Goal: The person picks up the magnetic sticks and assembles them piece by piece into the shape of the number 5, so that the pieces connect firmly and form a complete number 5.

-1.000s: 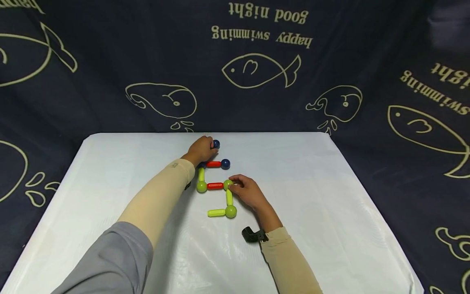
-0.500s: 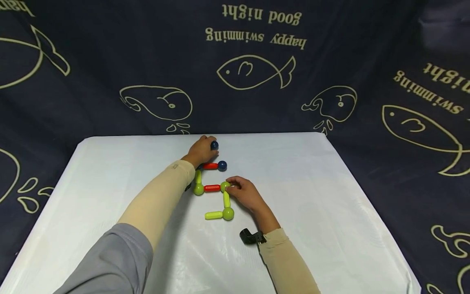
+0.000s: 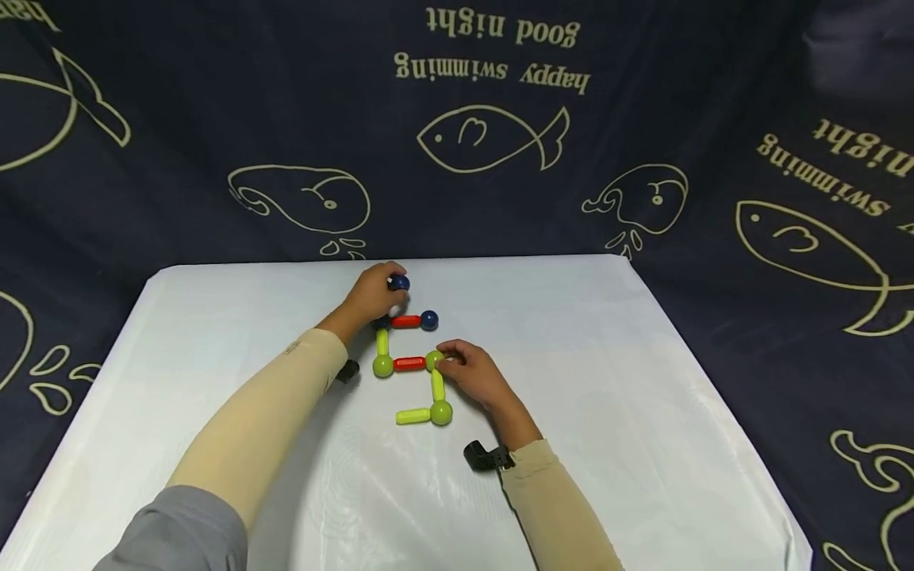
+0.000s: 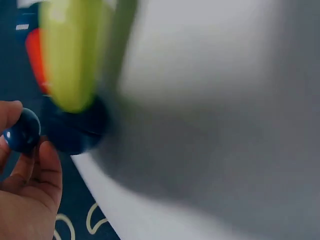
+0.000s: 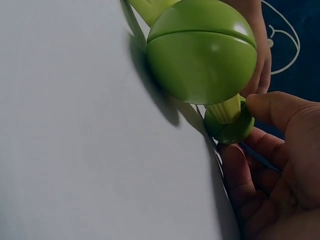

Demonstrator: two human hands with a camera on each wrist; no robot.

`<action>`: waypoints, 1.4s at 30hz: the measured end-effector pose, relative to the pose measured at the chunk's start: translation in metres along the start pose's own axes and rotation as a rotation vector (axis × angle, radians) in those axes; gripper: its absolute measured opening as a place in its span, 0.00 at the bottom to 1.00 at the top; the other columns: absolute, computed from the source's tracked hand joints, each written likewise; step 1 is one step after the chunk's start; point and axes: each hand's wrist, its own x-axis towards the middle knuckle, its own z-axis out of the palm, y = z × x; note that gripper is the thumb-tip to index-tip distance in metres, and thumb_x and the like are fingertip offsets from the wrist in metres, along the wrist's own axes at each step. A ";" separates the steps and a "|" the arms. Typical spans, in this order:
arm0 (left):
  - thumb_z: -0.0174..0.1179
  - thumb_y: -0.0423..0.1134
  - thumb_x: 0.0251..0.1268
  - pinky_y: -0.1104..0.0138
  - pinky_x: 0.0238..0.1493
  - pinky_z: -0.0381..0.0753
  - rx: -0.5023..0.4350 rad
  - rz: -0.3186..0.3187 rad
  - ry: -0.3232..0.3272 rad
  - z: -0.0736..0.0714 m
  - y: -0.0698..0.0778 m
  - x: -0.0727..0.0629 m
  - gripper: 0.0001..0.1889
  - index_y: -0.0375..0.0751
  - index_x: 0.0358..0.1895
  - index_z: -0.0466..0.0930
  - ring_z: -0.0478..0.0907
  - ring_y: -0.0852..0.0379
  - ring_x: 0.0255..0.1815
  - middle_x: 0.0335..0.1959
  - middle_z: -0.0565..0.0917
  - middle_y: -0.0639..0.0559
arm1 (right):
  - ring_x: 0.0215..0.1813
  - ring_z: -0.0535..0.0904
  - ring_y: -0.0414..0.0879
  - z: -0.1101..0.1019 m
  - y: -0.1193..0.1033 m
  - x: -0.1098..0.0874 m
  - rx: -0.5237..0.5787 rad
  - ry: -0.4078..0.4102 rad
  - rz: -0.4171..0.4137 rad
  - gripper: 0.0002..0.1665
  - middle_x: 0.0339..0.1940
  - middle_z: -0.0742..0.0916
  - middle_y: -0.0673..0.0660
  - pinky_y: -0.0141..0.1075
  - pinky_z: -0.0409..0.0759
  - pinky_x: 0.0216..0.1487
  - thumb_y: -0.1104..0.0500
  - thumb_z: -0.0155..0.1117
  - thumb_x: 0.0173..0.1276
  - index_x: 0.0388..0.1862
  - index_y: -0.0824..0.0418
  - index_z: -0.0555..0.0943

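My left hand (image 3: 373, 293) pinches a dark blue ball (image 3: 398, 282) at the far end of the table, thumb and fingertips around it in the left wrist view. Below it a chain of balls and rods lies on the table. A partly hidden blue ball (image 3: 382, 323), a red rod (image 3: 405, 321) and another blue ball (image 3: 429, 319) form its far row. A yellow-green rod (image 3: 382, 342) leads to a green ball (image 3: 383, 365) and a second red rod (image 3: 410, 363). My right hand (image 3: 477, 374) holds the green ball (image 5: 231, 131) at that rod's right end between thumb and fingers.
From the held green ball, a yellow-green rod (image 3: 438, 386) runs to the nearest green ball (image 3: 441, 412), with another yellow-green rod (image 3: 413, 416) pointing left. A white cover (image 3: 643, 444) lies over the table. Behind hangs a dark blue cloth (image 3: 500, 214) with fish drawings.
My left hand has drawn leftward with the blue ball, away from above the far red rod. My right hand keeps its hold on the green ball. The head view has shifted slightly.
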 end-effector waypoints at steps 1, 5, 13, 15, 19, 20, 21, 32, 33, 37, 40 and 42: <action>0.63 0.35 0.67 0.53 0.58 0.75 -0.045 0.001 0.014 -0.004 0.000 -0.006 0.22 0.36 0.63 0.73 0.75 0.44 0.56 0.58 0.77 0.39 | 0.44 0.78 0.45 -0.001 0.000 0.001 0.006 -0.007 0.001 0.19 0.47 0.85 0.53 0.40 0.76 0.47 0.56 0.66 0.69 0.57 0.58 0.81; 0.64 0.35 0.67 0.55 0.53 0.78 -0.160 0.001 0.060 -0.016 -0.003 -0.032 0.21 0.37 0.60 0.72 0.77 0.46 0.55 0.57 0.77 0.42 | 0.44 0.79 0.46 -0.007 -0.003 -0.001 0.064 -0.042 0.010 0.22 0.51 0.84 0.56 0.37 0.78 0.43 0.57 0.65 0.70 0.61 0.62 0.78; 0.64 0.33 0.64 0.52 0.50 0.79 -0.228 0.039 0.067 -0.020 -0.003 -0.111 0.23 0.37 0.62 0.73 0.79 0.42 0.54 0.58 0.77 0.39 | 0.39 0.79 0.47 -0.023 -0.012 -0.033 0.007 -0.094 -0.058 0.18 0.46 0.83 0.56 0.37 0.78 0.36 0.59 0.66 0.69 0.56 0.62 0.78; 0.65 0.31 0.63 0.51 0.51 0.80 -0.238 0.061 0.056 -0.017 -0.001 -0.132 0.23 0.36 0.62 0.75 0.79 0.42 0.53 0.57 0.78 0.39 | 0.40 0.78 0.48 -0.024 -0.014 -0.043 -0.057 -0.118 -0.123 0.16 0.44 0.82 0.56 0.39 0.78 0.38 0.60 0.67 0.69 0.53 0.62 0.78; 0.68 0.31 0.61 0.54 0.48 0.81 -0.236 0.084 0.031 -0.009 0.003 -0.164 0.21 0.35 0.59 0.79 0.80 0.47 0.49 0.52 0.81 0.43 | 0.41 0.76 0.43 -0.019 -0.015 -0.054 -0.163 -0.145 -0.263 0.16 0.45 0.80 0.56 0.36 0.77 0.42 0.60 0.70 0.67 0.52 0.59 0.79; 0.69 0.32 0.61 0.55 0.48 0.81 -0.231 0.081 0.030 -0.007 0.004 -0.170 0.21 0.36 0.58 0.80 0.80 0.48 0.48 0.51 0.82 0.45 | 0.40 0.76 0.43 -0.017 -0.016 -0.056 -0.179 -0.149 -0.286 0.17 0.45 0.79 0.57 0.36 0.77 0.42 0.61 0.70 0.66 0.52 0.59 0.80; 0.69 0.33 0.61 0.55 0.47 0.81 -0.222 0.075 0.031 -0.004 0.004 -0.176 0.20 0.36 0.57 0.80 0.80 0.49 0.47 0.50 0.82 0.46 | 0.40 0.76 0.42 -0.015 -0.017 -0.057 -0.193 -0.153 -0.302 0.17 0.45 0.79 0.57 0.35 0.77 0.41 0.61 0.71 0.65 0.51 0.59 0.80; 0.72 0.33 0.57 0.63 0.40 0.80 -0.200 -0.006 0.021 0.021 -0.002 -0.201 0.16 0.42 0.48 0.80 0.79 0.57 0.39 0.39 0.83 0.52 | 0.37 0.75 0.40 -0.006 -0.009 -0.059 -0.201 -0.190 -0.296 0.11 0.38 0.79 0.49 0.33 0.76 0.38 0.63 0.69 0.66 0.46 0.56 0.81; 0.72 0.33 0.57 0.63 0.40 0.79 -0.200 0.000 0.017 0.022 -0.002 -0.201 0.16 0.42 0.48 0.80 0.79 0.57 0.38 0.38 0.83 0.53 | 0.37 0.74 0.40 -0.006 -0.008 -0.059 -0.195 -0.190 -0.292 0.11 0.38 0.79 0.49 0.34 0.76 0.38 0.63 0.69 0.66 0.47 0.56 0.81; 0.72 0.32 0.55 0.64 0.38 0.77 -0.197 -0.002 0.012 0.028 -0.004 -0.205 0.16 0.43 0.46 0.80 0.77 0.57 0.36 0.35 0.82 0.54 | 0.36 0.73 0.42 -0.007 -0.008 -0.061 -0.162 -0.208 -0.275 0.11 0.36 0.78 0.49 0.34 0.74 0.36 0.63 0.67 0.67 0.47 0.56 0.80; 0.73 0.33 0.55 0.65 0.36 0.74 -0.187 -0.004 -0.005 0.031 -0.005 -0.209 0.15 0.45 0.45 0.80 0.75 0.57 0.34 0.33 0.80 0.55 | 0.35 0.73 0.43 -0.006 -0.008 -0.063 -0.138 -0.217 -0.268 0.11 0.35 0.77 0.50 0.34 0.73 0.35 0.65 0.67 0.66 0.46 0.57 0.79; 0.73 0.34 0.55 0.66 0.35 0.73 -0.178 0.002 -0.010 0.032 -0.005 -0.211 0.15 0.45 0.44 0.80 0.74 0.57 0.33 0.32 0.79 0.55 | 0.34 0.72 0.42 -0.005 -0.008 -0.064 -0.132 -0.213 -0.277 0.11 0.34 0.77 0.51 0.33 0.73 0.34 0.65 0.67 0.65 0.46 0.57 0.79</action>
